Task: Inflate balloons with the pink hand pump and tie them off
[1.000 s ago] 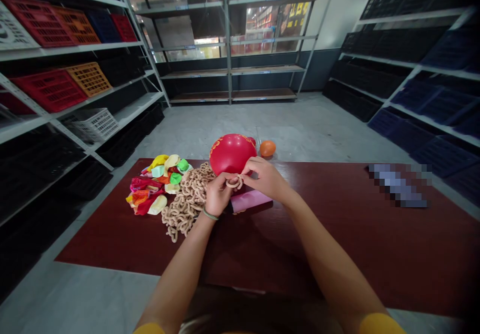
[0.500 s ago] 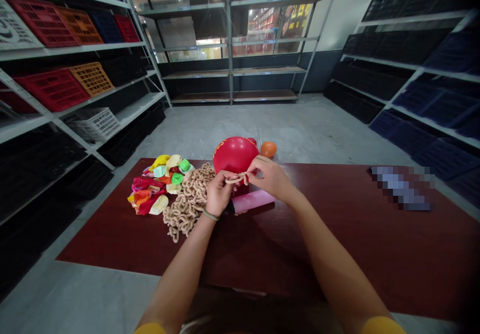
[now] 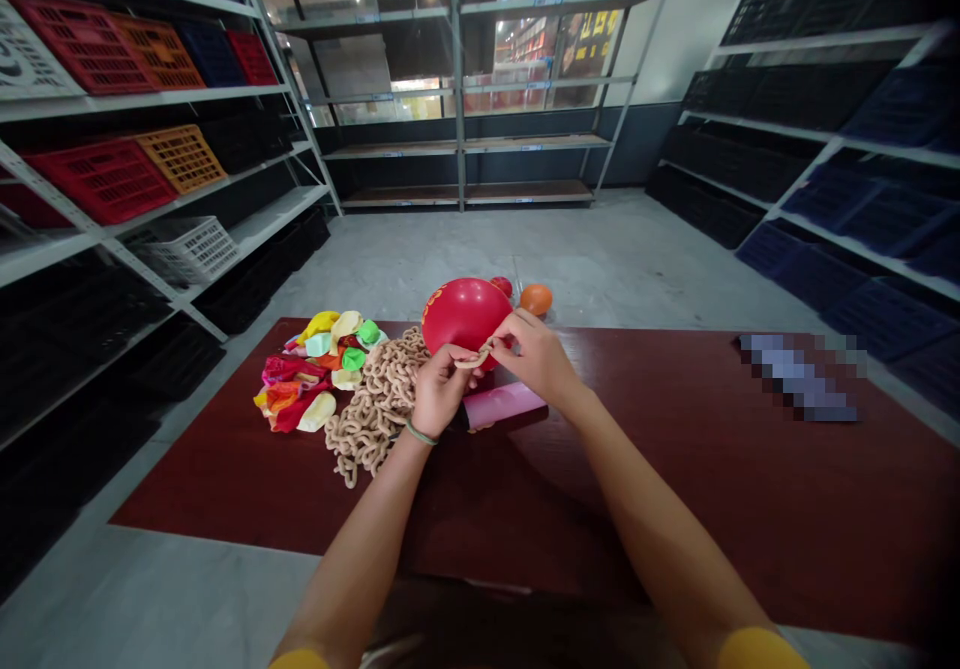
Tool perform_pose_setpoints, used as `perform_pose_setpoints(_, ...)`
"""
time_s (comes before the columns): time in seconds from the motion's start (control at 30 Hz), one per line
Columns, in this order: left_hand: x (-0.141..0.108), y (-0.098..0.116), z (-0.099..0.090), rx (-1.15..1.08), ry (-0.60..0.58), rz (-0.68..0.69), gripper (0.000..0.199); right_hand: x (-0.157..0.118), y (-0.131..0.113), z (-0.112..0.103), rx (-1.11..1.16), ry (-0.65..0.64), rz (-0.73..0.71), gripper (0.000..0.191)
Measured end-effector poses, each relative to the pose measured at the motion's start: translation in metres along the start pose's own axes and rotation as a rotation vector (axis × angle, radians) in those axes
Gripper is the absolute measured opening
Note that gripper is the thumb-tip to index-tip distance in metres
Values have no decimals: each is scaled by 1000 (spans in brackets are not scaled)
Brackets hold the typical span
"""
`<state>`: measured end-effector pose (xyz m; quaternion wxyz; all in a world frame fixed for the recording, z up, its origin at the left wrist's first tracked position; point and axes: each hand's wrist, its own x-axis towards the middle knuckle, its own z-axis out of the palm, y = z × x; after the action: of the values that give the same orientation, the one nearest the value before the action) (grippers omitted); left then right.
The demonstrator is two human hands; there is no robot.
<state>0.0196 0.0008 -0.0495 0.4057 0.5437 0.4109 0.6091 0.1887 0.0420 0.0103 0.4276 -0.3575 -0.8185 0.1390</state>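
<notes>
Head view: left hand (image 3: 437,389) and right hand (image 3: 544,361) in pinching grip on tan links (image 3: 471,360), red balloon (image 3: 463,311) partly hidden behind.

On the desk (image 3: 787,509), from left to right: a pile of uninflated balloons (image 3: 300,384), a heap of chain (image 3: 375,409) just beside it, then the left hand (image 3: 439,389) and right hand (image 3: 540,359), a chain piece (image 3: 472,360) between them. A cylinder (image 3: 510,406) lies below the hands; an inflated balloon (image 3: 465,311) sits behind. An obscured object (image 3: 799,377) lies far right. Racks stand left (image 3: 150,102), right (image 3: 825,41) and beyond.
</notes>
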Motion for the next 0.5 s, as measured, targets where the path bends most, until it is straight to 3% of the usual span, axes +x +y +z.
perform_pose_setpoints(0.17,3,-1,0,-19,19,-29,23,1,1,-3,67,-79,-53,9)
perform_pose_setpoints(0.5,0,1,3,27,-33,-47,24,-3,14,9,-78,-41,-54,8)
